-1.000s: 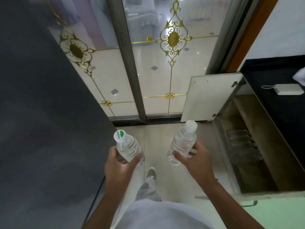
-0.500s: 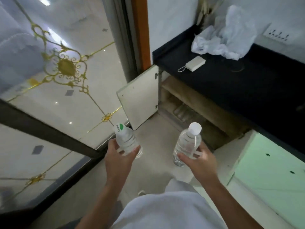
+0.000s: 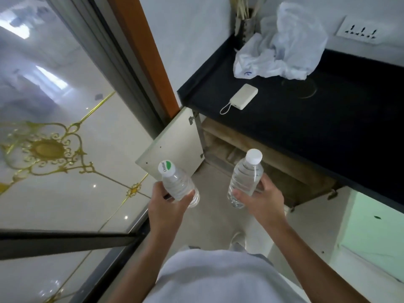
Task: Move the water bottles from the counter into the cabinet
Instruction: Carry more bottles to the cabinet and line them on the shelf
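Here two water bottles are in hand, both in the air in front of the open cabinet [image 3: 258, 169] under the black worktop [image 3: 317, 127]. The left bottle [image 3: 178, 184] sits in the left hand [image 3: 168, 206], whose fingers [image 3: 188, 196] are wrapped round its lower half; the right bottle [image 3: 244, 178] is gripped the same way by the right hand [image 3: 260, 204], thumb across the front near the base. Each bottle's long axis runs roughly upright, leaning a little away from the body, with the white cap uppermost; the left cap carries a green mark and tips slightly toward the cabinet door [image 3: 172, 149], the right cap tips toward the cabinet mouth. Judging by this, the carrying step is in hand: the bottles are off the worktop but not yet inside. The next move probably calls for stooping or lowering the arms, since the opening lies below the worktop edge, and feeding each bottle in past the door, which stands swung open left of the cabinet. What already lies inside is too dim to tell. On the worktop above the cabinet rest a small white power bank [image 3: 243, 96] with its cord loop and, farther back, a crumpled plastic bag [image 3: 282, 44]; a wall socket [image 3: 360, 31] sits above that.
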